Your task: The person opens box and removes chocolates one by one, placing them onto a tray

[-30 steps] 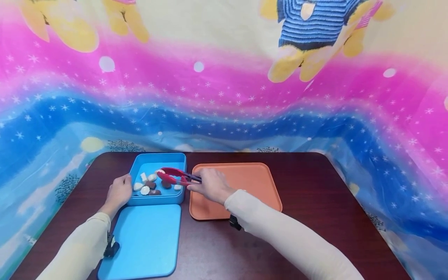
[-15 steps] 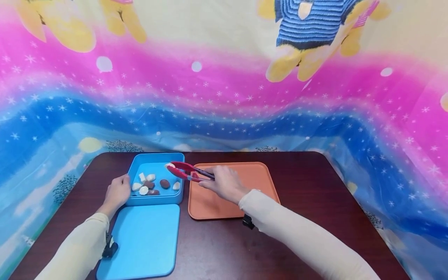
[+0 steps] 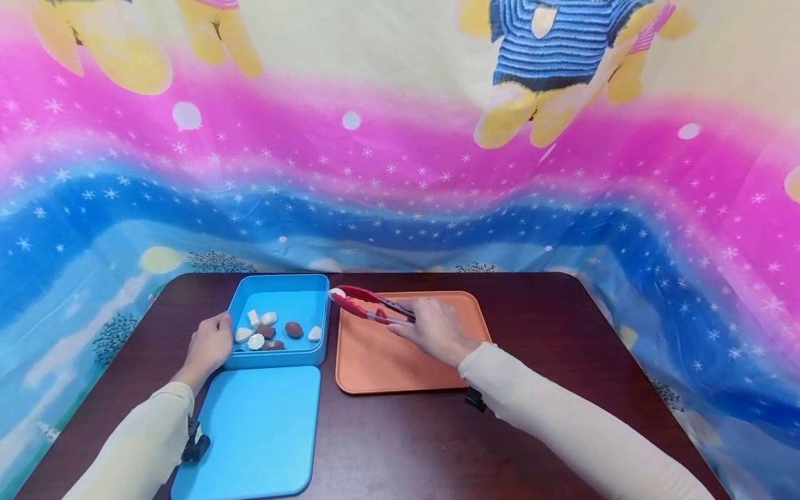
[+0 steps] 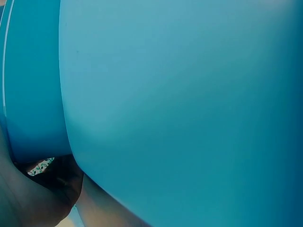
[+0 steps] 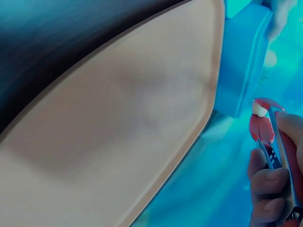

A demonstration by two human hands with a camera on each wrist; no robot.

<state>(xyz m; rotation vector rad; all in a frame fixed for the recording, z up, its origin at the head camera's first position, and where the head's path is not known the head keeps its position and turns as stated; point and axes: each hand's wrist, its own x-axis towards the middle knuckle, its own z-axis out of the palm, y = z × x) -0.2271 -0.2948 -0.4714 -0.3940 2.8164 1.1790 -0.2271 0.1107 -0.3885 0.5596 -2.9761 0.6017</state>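
Observation:
My right hand (image 3: pixel 437 332) grips red-tipped tongs (image 3: pixel 353 305) by their metal arms, over the left part of an orange tray (image 3: pixel 400 364). Pinched between the tips of the tongs (image 5: pixel 262 128) is a small white piece (image 5: pixel 258 109), close to the right rim of a blue box (image 3: pixel 275 358). At the left side of that box, my left hand (image 3: pixel 209 342) holds its wall. Inside lie several white and brown pieces, among them a brown oval one (image 3: pixel 293 329) and a white ridged one (image 3: pixel 256 341). The left wrist view shows mostly blue surface, with fingers at the lower left.
A flat blue lid (image 3: pixel 256 430) lies in front of the box, partly under the left forearm. All stand on a dark brown table (image 3: pixel 400 444). A patterned cloth (image 3: pixel 400 167) hangs behind the table and along its sides.
The right hand has moved right with the tongs, carrying the white piece up out of the box and past its right rim. The left hand stays at the box.

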